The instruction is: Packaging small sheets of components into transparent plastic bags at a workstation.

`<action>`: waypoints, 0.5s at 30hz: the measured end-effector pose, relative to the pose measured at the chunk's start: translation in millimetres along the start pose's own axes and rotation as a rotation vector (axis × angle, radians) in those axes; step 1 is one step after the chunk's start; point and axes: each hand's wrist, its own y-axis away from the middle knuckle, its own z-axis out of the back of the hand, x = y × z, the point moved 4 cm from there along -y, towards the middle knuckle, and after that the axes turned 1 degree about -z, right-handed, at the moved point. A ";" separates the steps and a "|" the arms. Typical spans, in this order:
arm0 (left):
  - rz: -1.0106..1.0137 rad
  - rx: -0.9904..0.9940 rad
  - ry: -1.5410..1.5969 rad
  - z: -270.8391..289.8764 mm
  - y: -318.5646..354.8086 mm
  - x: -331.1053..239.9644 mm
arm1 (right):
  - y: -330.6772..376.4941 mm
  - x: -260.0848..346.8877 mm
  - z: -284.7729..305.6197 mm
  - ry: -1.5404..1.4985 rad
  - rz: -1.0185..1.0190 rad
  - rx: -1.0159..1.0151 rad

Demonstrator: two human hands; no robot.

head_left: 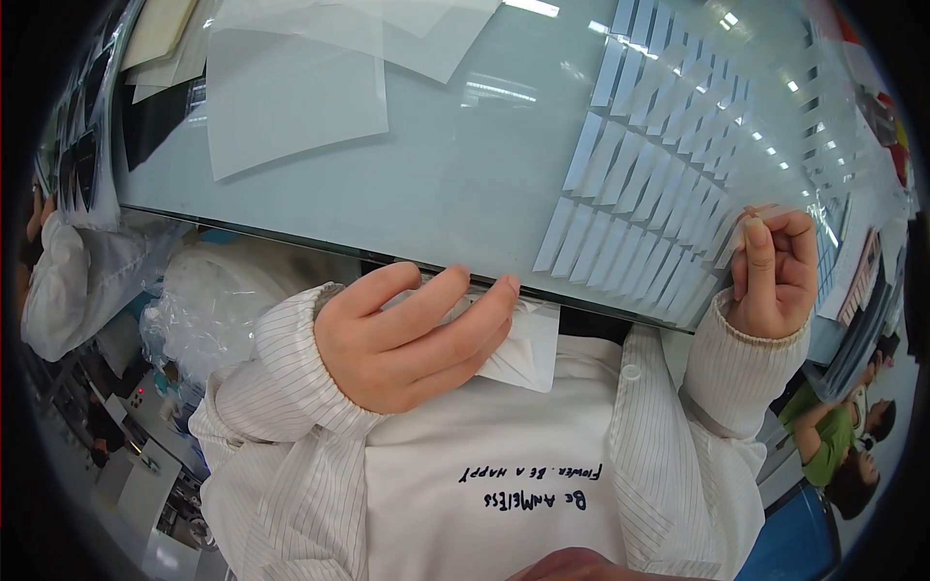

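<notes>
at frame right, pale strips [630,179] slant lower-left to upper-right; right hand [775,271] upright, fingers bent together, grasp unclear; lower centre, left hand [412,339] extends rightward, fingers released.

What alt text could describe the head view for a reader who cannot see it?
A person's right hand pinches thumb to finger beside rows of narrow pale strips on a glossy table; whether it grips one is unclear. The left hand, fingers loosely curved, is at the table's near edge, and whitish sheets lie beyond it.
</notes>
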 end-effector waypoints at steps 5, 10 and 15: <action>-0.005 -0.011 -0.005 -1.5 -1.0 0.0 | -0.7 -2.7 2.6 -0.014 0.023 -0.010; -0.011 -0.043 0.010 -3.0 -1.3 1.1 | -5.7 -7.8 12.2 -0.155 0.028 -0.057; 0.123 0.029 0.073 -0.1 -13.5 1.6 | -5.6 -11.4 14.0 -0.185 0.037 -0.207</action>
